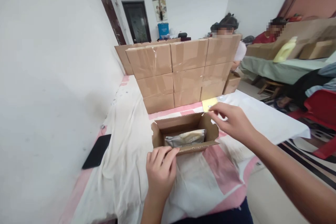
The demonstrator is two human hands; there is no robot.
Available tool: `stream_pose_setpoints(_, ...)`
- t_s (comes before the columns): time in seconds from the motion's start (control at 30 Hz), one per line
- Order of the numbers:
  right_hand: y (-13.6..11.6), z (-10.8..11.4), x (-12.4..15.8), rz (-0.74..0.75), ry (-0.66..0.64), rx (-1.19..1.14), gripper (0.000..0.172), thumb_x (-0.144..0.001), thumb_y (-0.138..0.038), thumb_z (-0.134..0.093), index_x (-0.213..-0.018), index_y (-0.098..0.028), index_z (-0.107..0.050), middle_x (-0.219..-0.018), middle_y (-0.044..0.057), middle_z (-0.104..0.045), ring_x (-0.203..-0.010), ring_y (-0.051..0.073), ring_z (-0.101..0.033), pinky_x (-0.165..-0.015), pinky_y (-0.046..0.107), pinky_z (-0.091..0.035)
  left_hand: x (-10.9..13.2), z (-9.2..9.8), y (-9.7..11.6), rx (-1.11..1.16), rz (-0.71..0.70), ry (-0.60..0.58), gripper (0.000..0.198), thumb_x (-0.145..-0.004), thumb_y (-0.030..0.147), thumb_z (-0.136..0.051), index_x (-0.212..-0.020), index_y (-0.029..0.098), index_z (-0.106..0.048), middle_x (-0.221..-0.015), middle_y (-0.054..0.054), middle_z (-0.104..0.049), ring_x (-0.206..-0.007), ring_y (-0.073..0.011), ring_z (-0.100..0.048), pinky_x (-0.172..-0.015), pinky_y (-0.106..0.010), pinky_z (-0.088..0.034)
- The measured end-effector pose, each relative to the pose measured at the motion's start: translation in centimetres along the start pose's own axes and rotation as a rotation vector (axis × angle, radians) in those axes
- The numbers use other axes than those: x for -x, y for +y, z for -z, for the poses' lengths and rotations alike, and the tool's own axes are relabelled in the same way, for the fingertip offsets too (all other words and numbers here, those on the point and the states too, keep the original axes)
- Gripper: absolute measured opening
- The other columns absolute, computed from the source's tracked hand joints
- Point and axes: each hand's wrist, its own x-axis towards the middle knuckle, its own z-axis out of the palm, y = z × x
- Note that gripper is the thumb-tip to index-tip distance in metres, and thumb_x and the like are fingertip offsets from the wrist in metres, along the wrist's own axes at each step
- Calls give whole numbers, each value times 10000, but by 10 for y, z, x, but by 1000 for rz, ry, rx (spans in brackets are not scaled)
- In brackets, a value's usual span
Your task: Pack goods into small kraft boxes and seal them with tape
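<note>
An open cardboard box (pixel 172 123) stands on the cloth-covered table in front of me. Inside it lies a silvery, crinkled plastic packet (pixel 186 138) with a yellowish part. My left hand (pixel 161 168) is closed over the near rim of the box, fingers bent at its left half. Above the box's far right corner, my right hand (pixel 231 120) pinches with thumb and forefinger. A small white thing (pixel 203 113) shows at those fingertips, too small to name. Just behind that hand is a yellow sheet (pixel 209 104) on the table.
Taped cardboard boxes (pixel 187 73) are stacked like a wall behind the open one. A black phone (pixel 97 151) lies at left by the wall. Two people sit farther back. On another table stands a pale yellow bottle (pixel 285 49); a red chair (pixel 321 108) is at right.
</note>
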Motion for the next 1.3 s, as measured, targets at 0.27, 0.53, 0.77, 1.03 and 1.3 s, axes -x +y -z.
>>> stream_pose_setpoints(0.27,36,-48,86,-39,111,-568,516,-1038,-559,-325,-1366,-296,-624,-1424,91,-617,-1333,292,-544,-1064,506,-460,-9,10,15,29,6,-59,218,-877,101,-582,-985,271,-667,-895,-16,-709,-834,-202,-614,-716,-365,-376)
stream_pose_setpoints(0.53,21,-70,92,-4,132,-716,525,-1036,-554,-335,-1428,-303,-579,-1475,80,-575,-1394,289,-490,-1160,533,-371,8,18,20,184,149,32,158,-861,172,-657,-968,288,-643,-886,-19,-662,-867,-206,-615,-783,-365,-470)
stream_pose_setpoints(0.77,31,-85,107,16,128,-750,654,-1024,-635,-184,-1493,-315,-508,-1544,62,-501,-1462,310,-399,-1248,577,-160,27,7,-5,489,553,111,669,-922,443,-607,-1520,295,-345,-1600,-111,-383,-1473,-294,-370,-1198,-475,-328)
stream_pose_setpoints(1.03,6,-86,107,-65,119,-658,420,-1033,-504,-415,-1336,-302,-624,-1429,84,-573,-1358,298,-470,-1153,510,-369,26,-6,-9,666,771,-6,603,-999,515,-442,-1546,344,-256,-1475,-92,-562,-1414,-234,-470,-1213,-494,-313)
stream_pose_setpoints(1.3,-6,-114,99,-410,291,-848,587,-947,-290,-453,-1524,-299,-347,-1528,89,-438,-1390,249,-451,-1136,449,-418,2,-17,-20,503,835,23,565,-922,304,-449,-1481,341,-376,-1622,-31,-356,-1475,-243,-370,-1128,-393,-434)
